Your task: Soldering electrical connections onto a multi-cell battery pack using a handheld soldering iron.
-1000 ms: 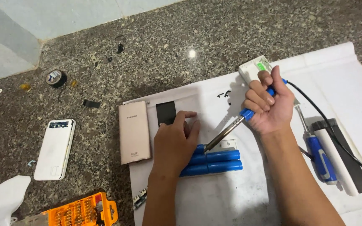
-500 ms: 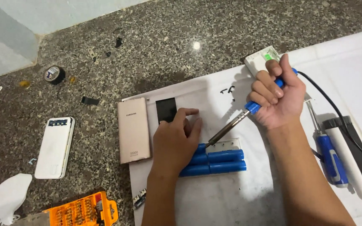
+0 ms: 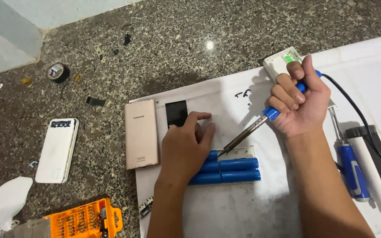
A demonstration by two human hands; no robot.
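Right hand (image 3: 300,103) grips the soldering iron (image 3: 261,123) in a closed fist, tip touching the blue battery cells (image 3: 232,169). Left hand (image 3: 186,147) lies open, pressing the cells flat on the white sheet (image 3: 225,207).

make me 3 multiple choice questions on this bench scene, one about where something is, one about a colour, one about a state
1. Where does the rose-gold power bank lie?
A. just beside the left hand, at the white sheet's edge
B. on top of the orange bit case
C. under the right forearm

2. What colour are the battery cells?
A. green
B. blue
C. red

3. What is the right hand doing?
A. lying flat and empty
B. gripping the soldering iron, tip down at the cells
C. holding the screwdriver

Answers:
1 A, the power bank lies next to the left hand where sheet meets granite.
2 B, the cylindrical cells under the left hand are blue.
3 B, the fist closes round the blue handle, and the metal tip reaches the cell pack; the screwdriver lies untouched.
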